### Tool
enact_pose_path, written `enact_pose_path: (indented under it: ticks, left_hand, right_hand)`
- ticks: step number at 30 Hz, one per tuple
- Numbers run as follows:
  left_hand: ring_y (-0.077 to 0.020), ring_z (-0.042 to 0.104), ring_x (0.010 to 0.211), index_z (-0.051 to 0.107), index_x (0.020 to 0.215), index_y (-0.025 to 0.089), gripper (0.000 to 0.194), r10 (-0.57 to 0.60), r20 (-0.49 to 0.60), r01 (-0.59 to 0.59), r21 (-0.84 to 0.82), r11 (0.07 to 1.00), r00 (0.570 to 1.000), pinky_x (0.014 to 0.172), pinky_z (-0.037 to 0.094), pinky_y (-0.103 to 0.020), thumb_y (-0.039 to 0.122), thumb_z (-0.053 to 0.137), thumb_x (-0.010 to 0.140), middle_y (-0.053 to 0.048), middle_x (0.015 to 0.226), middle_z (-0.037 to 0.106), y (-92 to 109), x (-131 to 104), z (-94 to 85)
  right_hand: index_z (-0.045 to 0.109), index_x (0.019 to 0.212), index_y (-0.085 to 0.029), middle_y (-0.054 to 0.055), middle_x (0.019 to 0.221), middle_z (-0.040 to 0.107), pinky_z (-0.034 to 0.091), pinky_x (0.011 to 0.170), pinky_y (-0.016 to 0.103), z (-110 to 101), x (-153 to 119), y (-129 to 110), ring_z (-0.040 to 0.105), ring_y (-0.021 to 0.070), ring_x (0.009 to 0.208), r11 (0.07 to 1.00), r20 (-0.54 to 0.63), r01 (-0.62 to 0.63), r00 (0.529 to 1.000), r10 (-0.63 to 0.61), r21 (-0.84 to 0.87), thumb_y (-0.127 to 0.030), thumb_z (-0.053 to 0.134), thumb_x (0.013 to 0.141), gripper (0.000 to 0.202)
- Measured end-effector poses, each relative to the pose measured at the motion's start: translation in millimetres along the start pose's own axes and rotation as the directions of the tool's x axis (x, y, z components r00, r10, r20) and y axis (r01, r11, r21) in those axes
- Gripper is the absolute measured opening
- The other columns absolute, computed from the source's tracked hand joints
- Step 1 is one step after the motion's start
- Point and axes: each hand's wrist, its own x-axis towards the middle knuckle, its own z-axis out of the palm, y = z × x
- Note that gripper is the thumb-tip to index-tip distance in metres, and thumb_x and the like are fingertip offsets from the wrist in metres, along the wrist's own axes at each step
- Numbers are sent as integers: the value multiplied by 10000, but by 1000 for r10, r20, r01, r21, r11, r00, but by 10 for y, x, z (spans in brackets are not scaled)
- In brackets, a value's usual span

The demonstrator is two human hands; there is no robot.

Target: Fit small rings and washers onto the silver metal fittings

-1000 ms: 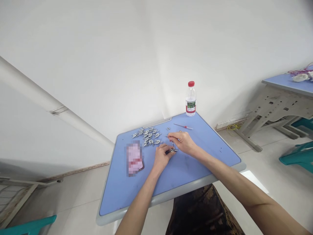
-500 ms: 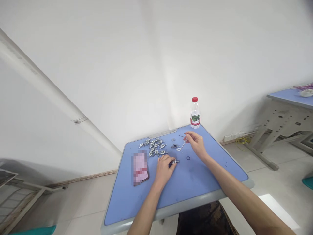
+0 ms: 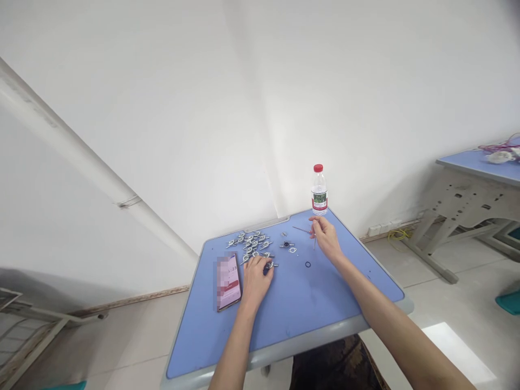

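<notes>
My left hand (image 3: pixel 257 273) is closed round a small metal fitting (image 3: pixel 272 265) with a dark part, close to the near edge of a cluster of similar metal fittings (image 3: pixel 254 242). My right hand (image 3: pixel 325 236) pinches a thin metal tool (image 3: pixel 314 242) whose tip points down. A second thin rod (image 3: pixel 301 230) reaches left from beside the right fingers; whether they hold it I cannot tell. Left of that hand lie a flat ring-shaped plate (image 3: pixel 292 250) and another fitting with a dark centre (image 3: pixel 286 245). A dark rubber ring (image 3: pixel 307 265) lies between my hands.
A phone (image 3: pixel 229 284) lies on the blue table (image 3: pixel 325 303) left of my left hand. A red-capped water bottle (image 3: pixel 319 195) stands at the far right corner by the wall. Small metal bits (image 3: pixel 283 234) lie near the back. Another table (image 3: pixel 479 162) stands off to the right.
My left hand has moved left with the fitting, nearer the cluster. The tool in my right hand has swung away from the ring-shaped plate. The view has shifted slightly.
</notes>
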Motion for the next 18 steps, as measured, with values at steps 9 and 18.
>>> enact_pose_path:
  ticks: [9, 18]
  left_hand:
    - [-253, 592, 997, 580, 975, 212, 200, -40, -15, 39, -25, 999, 999, 858, 388, -402, 128, 610, 796, -43, 1011, 659, -61, 22, -6]
    - [-225, 571, 962, 587, 924, 208, 174, -25, -36, 24, -15, 1000, 999, 847, 401, -372, 124, 665, 793, -23, 967, 634, -58, 29, 53]
  right_hand:
    - [622, 867, -186, 19, 695, 611, 404, 591, 283, 73, -15, 161, 554, 178, 624, 940, 215, 40, 976, 37, -340, -239, 437, 837, 195]
    - [653, 944, -187, 22, 782, 645, 395, 660, 242, 173, -92, 131, 582, 159, 702, 853, 413, 149, 907, 84, -500, -226, 537, 821, 173]
